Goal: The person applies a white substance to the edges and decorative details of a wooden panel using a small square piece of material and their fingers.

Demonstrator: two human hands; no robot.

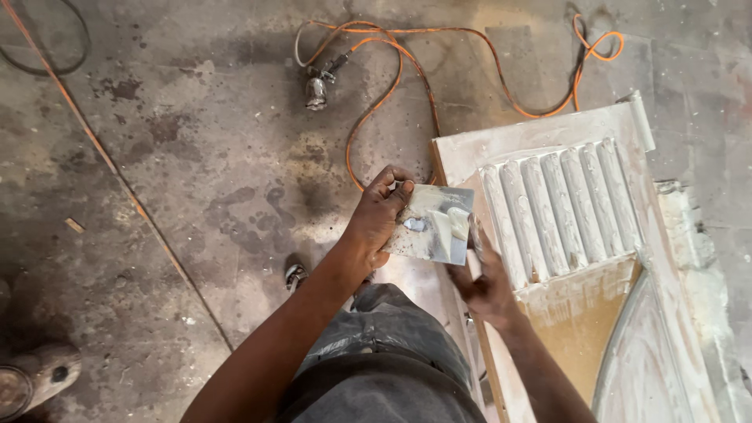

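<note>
My left hand [377, 215] holds a small square metal plate [431, 223] smeared with pale filler paste. My right hand [486, 282] grips a thin scraper blade [473, 232] whose edge rests against the right side of the plate, by the paste. Both hands hover over the left edge of a filler-coated wooden door panel [548, 141] with several vertical louvre slats [560, 204]. A bare brown patch [576, 329] of the panel lies below the slats.
An orange air hose [392, 74] loops across the stained concrete floor [172, 196] to a small metal spray tool [316, 90]. A thin rod [102, 149] runs diagonally at left. A round wooden object [35, 376] sits bottom left. My dark trousers [384, 352] fill the bottom centre.
</note>
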